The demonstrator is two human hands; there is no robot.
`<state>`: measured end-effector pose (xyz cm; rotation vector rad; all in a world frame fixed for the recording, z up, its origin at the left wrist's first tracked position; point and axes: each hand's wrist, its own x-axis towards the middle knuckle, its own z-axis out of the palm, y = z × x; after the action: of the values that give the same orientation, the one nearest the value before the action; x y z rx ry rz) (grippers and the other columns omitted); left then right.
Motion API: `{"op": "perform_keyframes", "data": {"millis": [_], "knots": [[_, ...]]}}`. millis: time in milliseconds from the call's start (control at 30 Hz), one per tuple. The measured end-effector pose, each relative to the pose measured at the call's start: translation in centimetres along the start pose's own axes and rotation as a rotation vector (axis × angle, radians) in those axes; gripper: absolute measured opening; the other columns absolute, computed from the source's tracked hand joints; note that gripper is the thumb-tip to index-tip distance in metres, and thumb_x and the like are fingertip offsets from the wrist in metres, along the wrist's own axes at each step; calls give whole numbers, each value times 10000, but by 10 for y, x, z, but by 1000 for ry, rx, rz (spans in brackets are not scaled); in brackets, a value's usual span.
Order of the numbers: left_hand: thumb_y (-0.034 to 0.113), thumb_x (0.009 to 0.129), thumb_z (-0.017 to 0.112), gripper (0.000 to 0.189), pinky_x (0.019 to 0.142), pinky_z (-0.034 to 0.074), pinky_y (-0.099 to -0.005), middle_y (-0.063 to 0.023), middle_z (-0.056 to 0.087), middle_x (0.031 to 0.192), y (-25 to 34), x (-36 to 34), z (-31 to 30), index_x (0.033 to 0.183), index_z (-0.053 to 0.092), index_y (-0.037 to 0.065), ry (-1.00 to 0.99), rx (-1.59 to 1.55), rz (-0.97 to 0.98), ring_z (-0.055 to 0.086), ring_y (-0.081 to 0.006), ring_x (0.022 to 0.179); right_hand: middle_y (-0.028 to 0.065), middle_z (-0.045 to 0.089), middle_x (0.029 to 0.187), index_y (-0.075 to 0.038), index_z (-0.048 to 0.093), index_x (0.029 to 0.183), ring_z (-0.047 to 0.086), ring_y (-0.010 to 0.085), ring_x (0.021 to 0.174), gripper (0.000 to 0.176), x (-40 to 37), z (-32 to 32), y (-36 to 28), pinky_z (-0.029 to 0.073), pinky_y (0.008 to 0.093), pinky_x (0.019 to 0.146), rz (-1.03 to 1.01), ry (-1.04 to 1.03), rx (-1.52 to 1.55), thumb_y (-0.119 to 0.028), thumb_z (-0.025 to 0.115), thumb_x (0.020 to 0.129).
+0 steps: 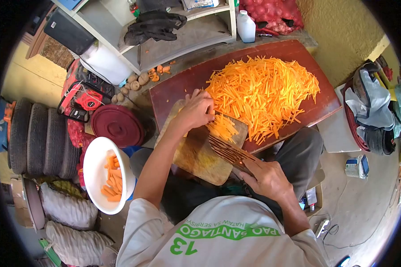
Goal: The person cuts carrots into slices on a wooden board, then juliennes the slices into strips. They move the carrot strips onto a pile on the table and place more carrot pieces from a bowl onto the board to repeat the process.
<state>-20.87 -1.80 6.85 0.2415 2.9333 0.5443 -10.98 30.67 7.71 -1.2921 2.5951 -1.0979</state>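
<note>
My right hand point(272, 178) grips a large knife point(229, 150), its broad blade marked with brown streaks and lying across a worn wooden cutting board point(194, 158). My left hand point(195, 111) is at the far side of the board, with curled fingers pressed against carrot sticks; what lies beneath the palm is hidden. A small heap of cut carrot sticks point(223, 128) rests on the board beside the blade. Beyond it, a big pile of carrot sticks point(258, 93) covers much of the reddish-brown tabletop point(176, 86).
A white basin point(93, 169) with peeled carrots point(113, 180) stands at my left. Behind it are a maroon lid point(117, 125) and several tires point(38, 138). Shelves point(187, 49) and a white jug point(246, 27) stand beyond the table. A cord point(343, 244) crosses the floor at right.
</note>
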Motion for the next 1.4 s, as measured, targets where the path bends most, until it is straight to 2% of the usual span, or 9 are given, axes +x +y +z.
{"op": "perform_keyframes", "data": {"millis": [200, 300, 433, 567, 700, 767, 867, 1067, 1400], "knots": [[107, 834, 925, 232, 1156, 447, -503, -133, 730, 934, -10, 1, 19, 929, 720, 51, 154, -204, 15, 704, -356, 1025, 245, 785, 1136, 9, 702, 1192, 777, 439, 877, 344, -6, 1, 1, 643, 504, 737, 36, 3, 23, -226, 829, 975], [69, 840, 909, 207, 1017, 540, -478, -155, 754, 897, -8, -8, 19, 950, 738, 29, 342, -247, 99, 738, -361, 885, 244, 785, 1096, 18, 711, 1222, 773, 446, 869, 352, -3, -1, 0, 638, 508, 735, 68, 4, 71, -213, 824, 981], [-8, 859, 871, 180, 851, 596, -413, -153, 789, 909, -7, -36, 15, 1009, 778, 23, 455, -441, 41, 781, -293, 881, 260, 783, 1004, 52, 738, 1300, 776, 423, 824, 409, -5, 4, 3, 619, 451, 730, 125, 79, 211, -116, 847, 944], [-48, 895, 832, 144, 812, 601, -368, -137, 801, 898, 8, -103, 36, 1024, 782, -6, 472, -716, -188, 780, -228, 854, 224, 800, 991, 56, 714, 1374, 796, 293, 838, 384, -4, 9, -1, 615, 386, 800, 289, 70, 486, -113, 764, 1033], [91, 891, 862, 197, 976, 447, -437, -104, 731, 938, 23, -159, 94, 1060, 782, 29, 528, -600, -257, 672, -308, 959, 279, 781, 1226, 60, 691, 1396, 784, 411, 1104, 431, 3, 17, -5, 602, 436, 962, 379, -64, 650, -123, 781, 1016], [66, 887, 868, 189, 962, 476, -450, -108, 735, 975, 31, -171, 102, 1056, 791, 28, 602, -248, -231, 680, -310, 993, 276, 769, 1282, 58, 685, 1407, 756, 416, 1188, 456, 9, 30, -2, 581, 447, 1024, 261, -87, 609, -137, 788, 1007], [88, 836, 901, 278, 987, 430, -488, -103, 703, 1061, 30, -179, 111, 1092, 795, 61, 669, -150, -171, 631, -357, 1067, 247, 752, 1329, 52, 659, 1454, 752, 318, 1214, 496, 25, 28, -11, 580, 409, 1035, 186, -170, 437, -113, 792, 1006], [58, 826, 871, 235, 897, 449, -475, -96, 681, 1098, 32, -182, 105, 1032, 758, 62, 642, -114, -33, 633, -361, 1018, 299, 744, 1300, 44, 641, 1473, 725, 451, 1234, 523, 27, 40, -20, 550, 480, 1084, 290, -255, 527, -186, 779, 1024], [4, 800, 853, 255, 901, 491, -508, -148, 654, 1089, 25, -181, 110, 1021, 726, 2, 577, -169, 1, 621, -392, 999, 341, 735, 1273, 39, 567, 1546, 711, 522, 1205, 553, 24, 30, -34, 568, 524, 1038, 243, -348, 446, -224, 714, 1082]]}}
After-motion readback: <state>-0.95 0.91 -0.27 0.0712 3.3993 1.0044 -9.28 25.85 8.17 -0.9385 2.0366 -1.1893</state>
